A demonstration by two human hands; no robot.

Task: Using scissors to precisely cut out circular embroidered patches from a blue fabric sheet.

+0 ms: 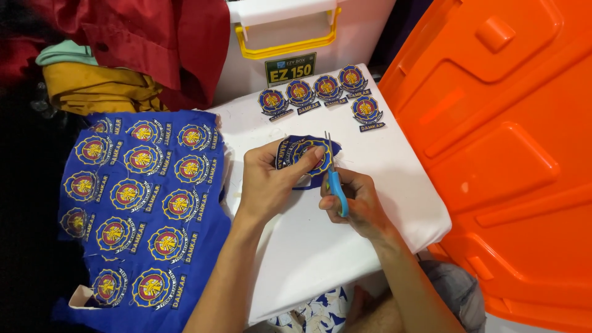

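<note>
We pinch a badge (306, 154) in our left hand (268, 182) and snip it with scissors (333, 179) in our right hand (354, 203). Five cut badges (320, 92) lie above it; many wait on the cloth (139, 197) left of it.

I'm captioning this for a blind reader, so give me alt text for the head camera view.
A left hand holds a blue embroidered patch while the right hand cuts around it with blue-handled scissors over a white board. Five cut patches lie above; a blue sheet of uncut patches lies left.
</note>
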